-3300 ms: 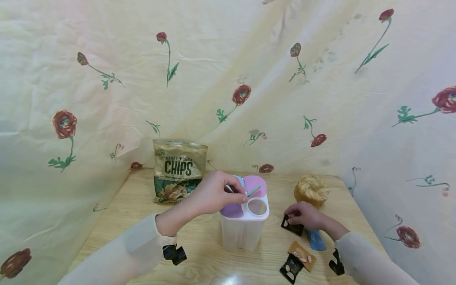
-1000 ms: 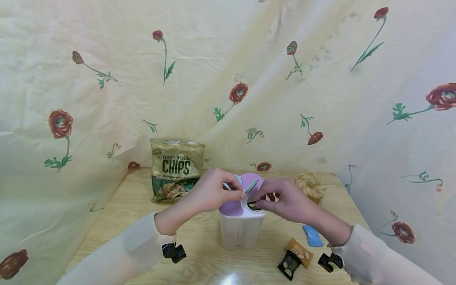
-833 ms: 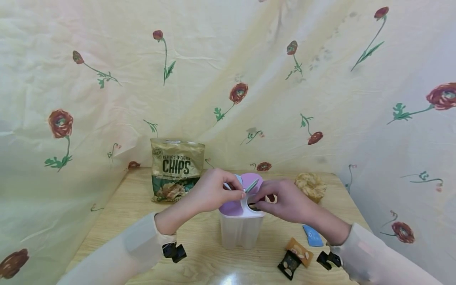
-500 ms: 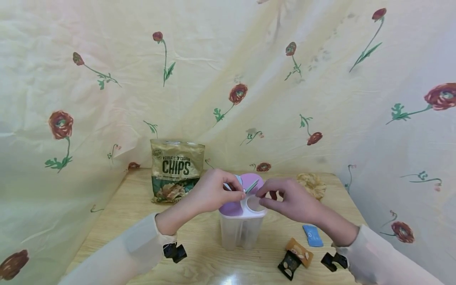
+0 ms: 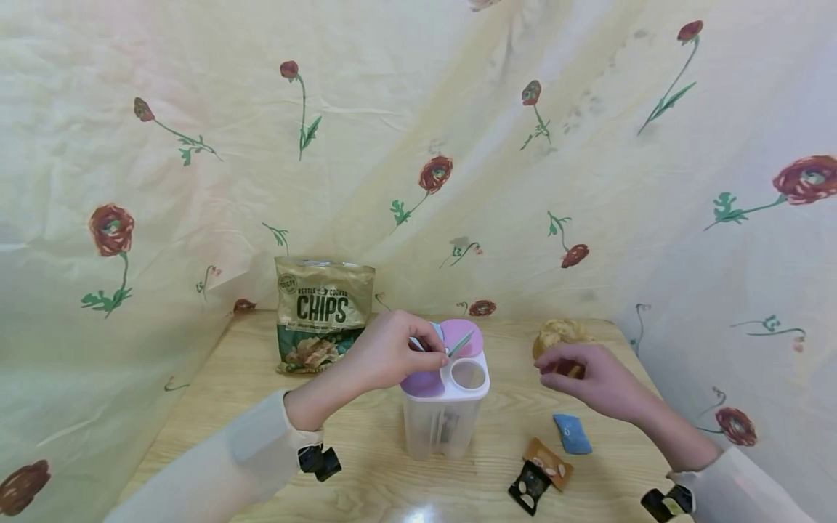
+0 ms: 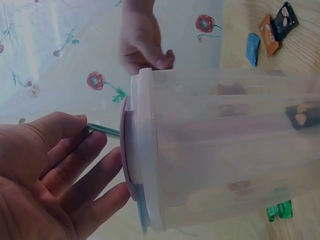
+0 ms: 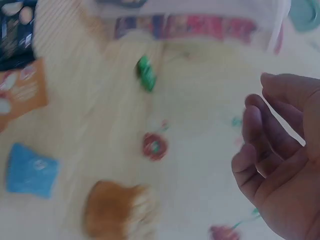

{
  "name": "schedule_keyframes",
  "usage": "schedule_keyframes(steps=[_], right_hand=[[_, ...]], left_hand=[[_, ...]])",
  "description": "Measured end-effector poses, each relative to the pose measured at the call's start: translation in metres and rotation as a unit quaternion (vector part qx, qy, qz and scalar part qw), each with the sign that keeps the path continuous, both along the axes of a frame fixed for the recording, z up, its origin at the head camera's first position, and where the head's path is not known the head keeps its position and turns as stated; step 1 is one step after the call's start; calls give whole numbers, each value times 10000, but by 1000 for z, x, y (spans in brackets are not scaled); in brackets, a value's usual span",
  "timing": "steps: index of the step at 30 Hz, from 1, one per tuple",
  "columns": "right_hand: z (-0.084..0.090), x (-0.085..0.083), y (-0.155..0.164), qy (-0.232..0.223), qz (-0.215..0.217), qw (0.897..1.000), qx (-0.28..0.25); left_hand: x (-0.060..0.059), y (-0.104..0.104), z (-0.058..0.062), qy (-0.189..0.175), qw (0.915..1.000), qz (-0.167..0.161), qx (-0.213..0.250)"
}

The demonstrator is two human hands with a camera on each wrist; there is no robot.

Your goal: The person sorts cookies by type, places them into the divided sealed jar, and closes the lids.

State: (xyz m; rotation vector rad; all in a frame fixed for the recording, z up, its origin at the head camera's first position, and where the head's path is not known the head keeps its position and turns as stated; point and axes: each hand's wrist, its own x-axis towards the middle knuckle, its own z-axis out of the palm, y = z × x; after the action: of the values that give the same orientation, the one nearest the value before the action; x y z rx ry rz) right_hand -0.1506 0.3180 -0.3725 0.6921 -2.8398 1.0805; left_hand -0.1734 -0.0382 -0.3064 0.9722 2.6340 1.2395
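Note:
A clear plastic container (image 5: 428,428) (image 6: 225,150) stands mid-table with a white lid (image 5: 480,386) that has purple, pink and blue flaps. My left hand (image 5: 392,356) (image 6: 55,175) rests on the lid and pinches its raised green flap (image 5: 461,343) (image 6: 102,130), leaving one round hole uncovered. A dark snack packet (image 5: 447,430) (image 6: 302,116) lies inside the container. My right hand (image 5: 588,378) (image 7: 285,165) hovers to the right of the container, fingers relaxed and holding nothing, just in front of a muffin (image 5: 556,333) (image 7: 117,210).
A bag of chips (image 5: 323,312) stands at the back left. A blue packet (image 5: 570,423) (image 7: 30,170), an orange packet (image 5: 549,461) and a black packet (image 5: 526,490) lie on the wooden table (image 5: 216,407) at the front right. Flowered cloth hangs behind and at both sides.
My right hand brought a dark packet from the table to the lid's hole, let it go inside, and drew back to the right. The left hand kept hold of the flap.

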Motion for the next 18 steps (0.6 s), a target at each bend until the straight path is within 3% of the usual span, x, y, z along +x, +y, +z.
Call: schedule_keyframes(steps=[18], right_hand=[[-96, -16, 85, -1215, 251, 9919, 285]], left_hand=[[-2, -3, -3, 184, 9994, 99, -273]])
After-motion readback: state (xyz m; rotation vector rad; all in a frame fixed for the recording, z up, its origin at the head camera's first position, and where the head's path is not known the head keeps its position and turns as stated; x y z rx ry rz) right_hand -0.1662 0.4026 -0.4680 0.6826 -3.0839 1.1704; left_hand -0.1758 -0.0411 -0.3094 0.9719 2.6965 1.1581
